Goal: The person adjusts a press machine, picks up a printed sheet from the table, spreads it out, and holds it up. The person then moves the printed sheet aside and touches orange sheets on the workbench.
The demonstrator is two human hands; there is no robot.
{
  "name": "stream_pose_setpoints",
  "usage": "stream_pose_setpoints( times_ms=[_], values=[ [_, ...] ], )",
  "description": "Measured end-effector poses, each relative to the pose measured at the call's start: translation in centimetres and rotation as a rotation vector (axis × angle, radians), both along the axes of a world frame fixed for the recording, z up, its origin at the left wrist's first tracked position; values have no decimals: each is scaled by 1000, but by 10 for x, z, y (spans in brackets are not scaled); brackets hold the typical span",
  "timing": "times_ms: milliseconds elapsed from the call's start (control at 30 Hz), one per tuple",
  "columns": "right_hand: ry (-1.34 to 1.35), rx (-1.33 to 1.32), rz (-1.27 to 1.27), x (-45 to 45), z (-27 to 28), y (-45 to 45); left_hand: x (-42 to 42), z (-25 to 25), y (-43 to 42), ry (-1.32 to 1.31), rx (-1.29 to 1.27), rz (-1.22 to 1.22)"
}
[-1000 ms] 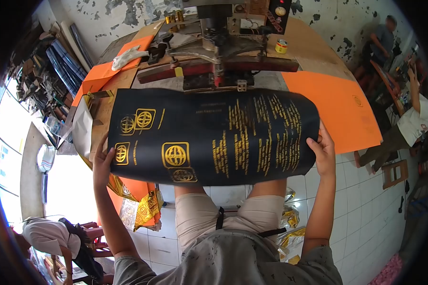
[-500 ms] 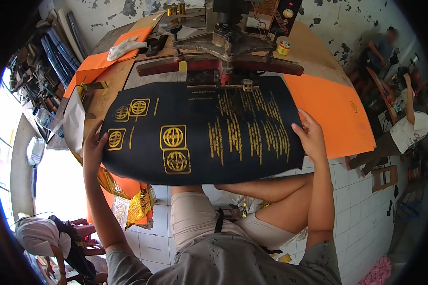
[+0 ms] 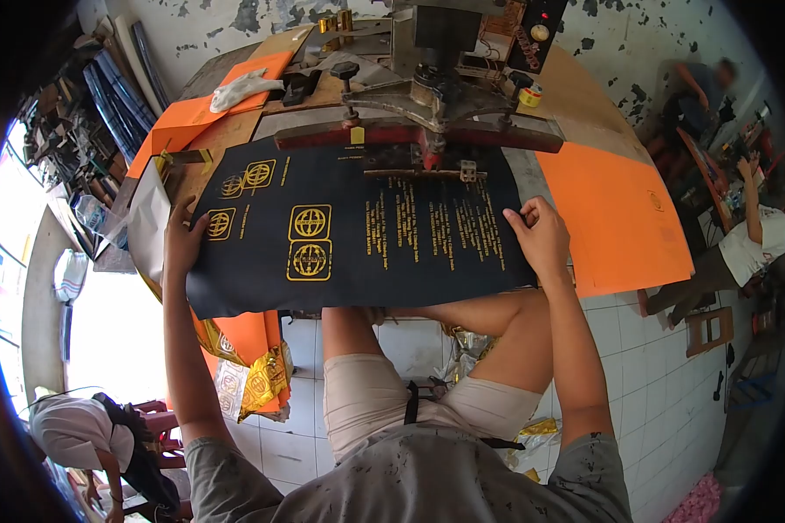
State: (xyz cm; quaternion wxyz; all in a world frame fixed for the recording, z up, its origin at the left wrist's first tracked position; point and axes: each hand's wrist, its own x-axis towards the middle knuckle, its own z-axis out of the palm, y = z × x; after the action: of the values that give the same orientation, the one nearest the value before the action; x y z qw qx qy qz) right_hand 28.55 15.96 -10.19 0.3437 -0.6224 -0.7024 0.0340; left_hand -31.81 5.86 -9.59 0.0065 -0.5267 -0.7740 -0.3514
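Note:
A black sheet [image 3: 323,218] printed with gold logos and lines of gold text lies across the table's front, its back edge under the head of a press [image 3: 427,100]. My left hand [image 3: 184,235] grips the sheet's left edge between thumb and fingers. On the opposite side, my right hand [image 3: 541,235] pinches the right edge, thumb and fingertips together near the text. The press has a red bar [image 3: 323,135] and a dark plate with a metal strip, which hangs over the upper part of the text.
Orange sheets [image 3: 619,218] lie on the right, with more orange sheets [image 3: 179,122] and a white glove [image 3: 246,89] at the back left. Gold foil [image 3: 266,383] hangs below the table. A yellow tin [image 3: 530,94] stands behind the press. Other people sit at both sides.
Both hands have moved the black sheet forward, and its back part now lies under the press head. The sheet looks flatter. My right leg has shifted outward and bent.

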Motion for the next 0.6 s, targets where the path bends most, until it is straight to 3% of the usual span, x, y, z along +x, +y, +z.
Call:
stream_pose_setpoints(
  times_ms=[600],
  values=[
    [-3,-55,-101,-4,4,-1,6,-6,5,101,-64,33]
  ],
)
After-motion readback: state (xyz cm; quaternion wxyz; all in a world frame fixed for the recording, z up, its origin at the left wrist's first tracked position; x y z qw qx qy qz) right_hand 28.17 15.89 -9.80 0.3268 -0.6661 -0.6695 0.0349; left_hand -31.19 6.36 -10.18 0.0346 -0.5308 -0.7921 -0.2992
